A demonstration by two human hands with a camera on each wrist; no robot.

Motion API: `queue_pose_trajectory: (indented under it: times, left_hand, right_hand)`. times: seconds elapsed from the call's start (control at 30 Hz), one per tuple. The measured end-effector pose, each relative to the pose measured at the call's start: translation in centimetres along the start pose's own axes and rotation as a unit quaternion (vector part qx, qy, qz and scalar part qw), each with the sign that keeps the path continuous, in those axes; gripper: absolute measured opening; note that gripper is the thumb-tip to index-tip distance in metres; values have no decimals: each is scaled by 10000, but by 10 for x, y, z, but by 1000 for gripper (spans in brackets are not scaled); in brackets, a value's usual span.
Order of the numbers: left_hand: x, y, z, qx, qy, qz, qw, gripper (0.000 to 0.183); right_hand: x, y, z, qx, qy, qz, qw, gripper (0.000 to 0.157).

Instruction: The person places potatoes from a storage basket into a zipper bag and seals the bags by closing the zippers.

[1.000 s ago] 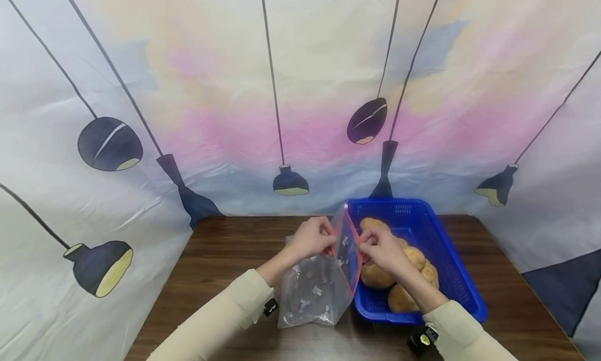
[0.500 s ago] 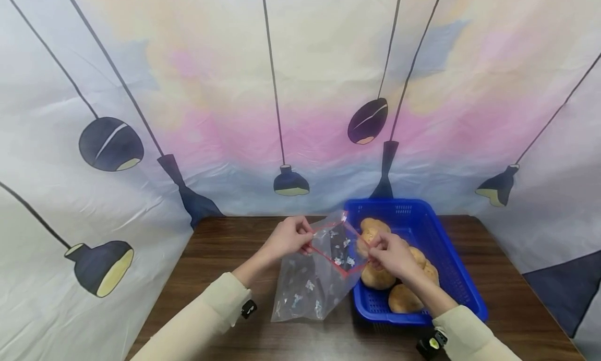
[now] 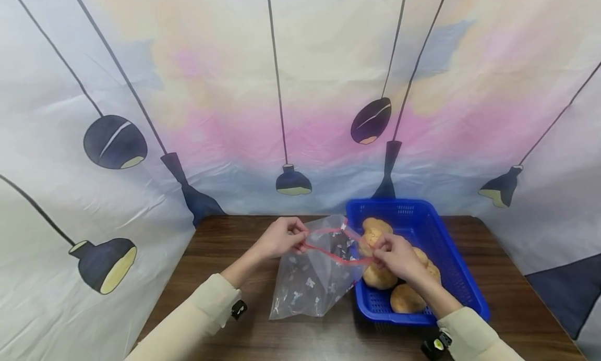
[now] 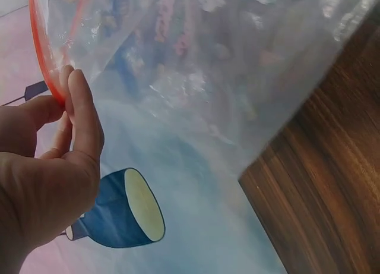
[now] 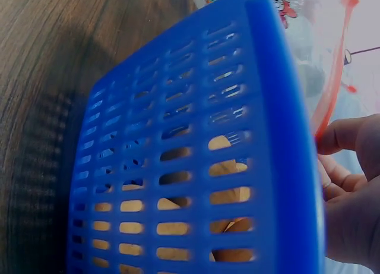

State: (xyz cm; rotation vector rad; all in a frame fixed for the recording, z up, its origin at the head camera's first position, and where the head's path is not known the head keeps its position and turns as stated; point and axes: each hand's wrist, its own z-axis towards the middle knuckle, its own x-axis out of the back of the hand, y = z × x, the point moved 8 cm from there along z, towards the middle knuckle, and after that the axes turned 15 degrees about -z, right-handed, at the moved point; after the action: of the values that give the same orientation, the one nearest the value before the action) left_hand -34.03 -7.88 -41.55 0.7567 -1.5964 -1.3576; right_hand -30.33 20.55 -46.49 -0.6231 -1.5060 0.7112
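Note:
A clear zip bag (image 3: 305, 288) with small printed figures and a red zip edge is stretched between both hands, its mouth spread into a wide oval. My left hand (image 3: 283, 238) pinches the left side of the red edge, thumb against fingers, as the left wrist view of the bag (image 4: 196, 66) also shows. On the opposite side, my right hand (image 3: 396, 254) pinches the red edge over the near left part of a blue basket (image 3: 453, 256). Several potatoes (image 3: 407, 298) lie in that basket, partly behind my right hand. Its slotted wall (image 5: 196, 101) fills much of the right wrist view.
Bag and basket are over a dark wooden table (image 3: 211, 256). Behind it hangs a cloth backdrop (image 3: 225, 142) with printed lamps, close to the table's far edge. The basket's raised rim (image 3: 469, 288) stands right beside the right forearm.
My hands have moved apart, the left one leftward and the right one slightly rightward. The bag's mouth has gone from a narrow slit to a wide oval. Basket and potatoes stay put.

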Motion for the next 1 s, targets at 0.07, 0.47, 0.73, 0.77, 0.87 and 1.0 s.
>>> queue_pose_trajectory:
  times: [0.07, 0.47, 0.73, 0.77, 0.87, 1.0]
  left_hand:
    - [-3, 2, 1, -35, -48, -134, 9999, 13]
    - [-22, 15, 5, -62, -69, -376, 9992, 16]
    - [-32, 13, 3, 43, -75, -494, 9987, 17]
    - [-33, 13, 3, 42, -73, -517, 9986, 17]
    - [-33, 15, 3, 28, -87, -603, 9981, 17]
    - [-36, 16, 5, 15, -171, -774, 9969, 18]
  right_hand:
    - [1, -2, 0, 85, -9, 33, 10000, 8]
    - [0, -12, -3, 468, -239, 255, 9983, 9]
    - [-2, -9, -8, 569, -272, 305, 9975, 12]
    - [-1, -10, -8, 595, -295, 313, 9973, 13]
    - [1, -13, -9, 742, -490, 300, 9956, 15]
    - [11, -15, -10, 851, -689, 95, 9939, 18]
